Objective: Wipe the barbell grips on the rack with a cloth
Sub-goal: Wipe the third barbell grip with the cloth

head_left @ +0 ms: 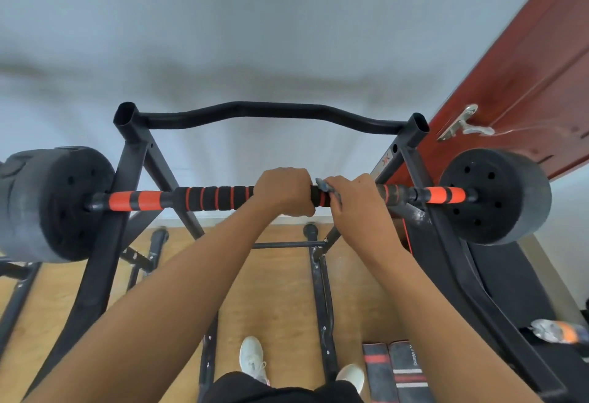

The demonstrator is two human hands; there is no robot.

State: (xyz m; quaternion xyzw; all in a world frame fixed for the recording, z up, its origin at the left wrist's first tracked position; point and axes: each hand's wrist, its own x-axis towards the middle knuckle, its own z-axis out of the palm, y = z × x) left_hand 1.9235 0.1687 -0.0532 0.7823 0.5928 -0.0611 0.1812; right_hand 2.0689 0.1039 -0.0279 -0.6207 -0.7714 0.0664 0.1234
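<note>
Crosswise ran the barbell (223,198); left hand (284,190) clenched its foam grip, right hand (357,200) beside it clutched the cloth (323,186) around the bar.

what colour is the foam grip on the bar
Black with orange-red rings, on the grip left of the left hand; head view.

Cloth (328,190) mostly hidden under hands.
</note>
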